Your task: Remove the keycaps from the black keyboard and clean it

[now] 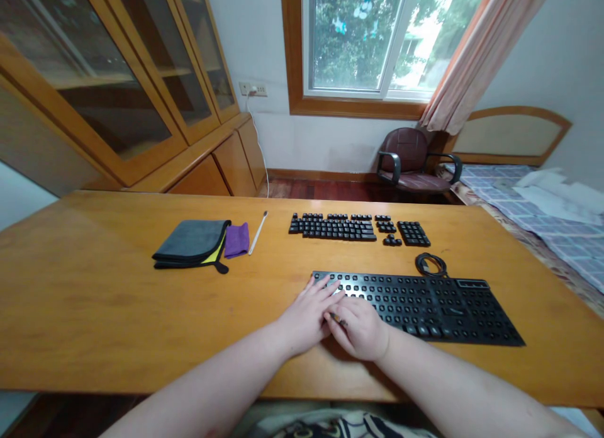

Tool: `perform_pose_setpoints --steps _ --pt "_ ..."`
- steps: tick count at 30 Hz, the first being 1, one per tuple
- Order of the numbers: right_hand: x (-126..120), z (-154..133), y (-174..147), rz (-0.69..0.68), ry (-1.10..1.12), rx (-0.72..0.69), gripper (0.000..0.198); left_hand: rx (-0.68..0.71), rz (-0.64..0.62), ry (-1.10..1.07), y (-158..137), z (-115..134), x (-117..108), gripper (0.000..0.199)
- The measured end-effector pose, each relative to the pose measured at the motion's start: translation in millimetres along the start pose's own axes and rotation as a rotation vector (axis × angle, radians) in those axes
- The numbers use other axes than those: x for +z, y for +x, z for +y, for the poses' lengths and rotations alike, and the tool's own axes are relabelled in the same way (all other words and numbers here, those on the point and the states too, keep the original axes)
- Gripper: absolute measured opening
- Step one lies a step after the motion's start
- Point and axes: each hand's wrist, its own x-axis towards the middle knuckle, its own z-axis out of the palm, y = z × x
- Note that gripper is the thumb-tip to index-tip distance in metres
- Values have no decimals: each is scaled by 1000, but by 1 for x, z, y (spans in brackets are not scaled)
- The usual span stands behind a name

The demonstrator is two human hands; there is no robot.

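Note:
A black keyboard base with its keycaps off lies on the table, rows of bare switch posts showing. My left hand rests with fingers spread on its left end. Against it, my right hand is closed around a small, thin dark object with a yellowish-brown patch. Most of that object is hidden in the fingers, so its kind is unclear. Beyond the base, the loose black keycaps are laid out in keyboard order, with the number pad keycaps to the right.
A coiled black cable sits behind the base. To the left are a folded grey cloth, a purple cloth and a white toothbrush. Past the wooden table stand a chair, a bed and a glass-fronted cabinet.

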Motion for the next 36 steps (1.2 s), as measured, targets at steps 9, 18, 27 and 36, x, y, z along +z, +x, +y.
perform_pose_setpoints --steps 9,18,27,36 --pt "0 9 -3 25 95 279 16 -52 33 -160 -6 -6 -21 42" --pt "-3 15 6 172 529 830 32 20 145 -77 -4 -7 -23 18" --pt "-2 19 6 462 925 1008 30 -270 330 77 21 -45 -94 16" --pt "-1 21 2 400 881 965 29 -488 339 459 53 -101 -85 18"
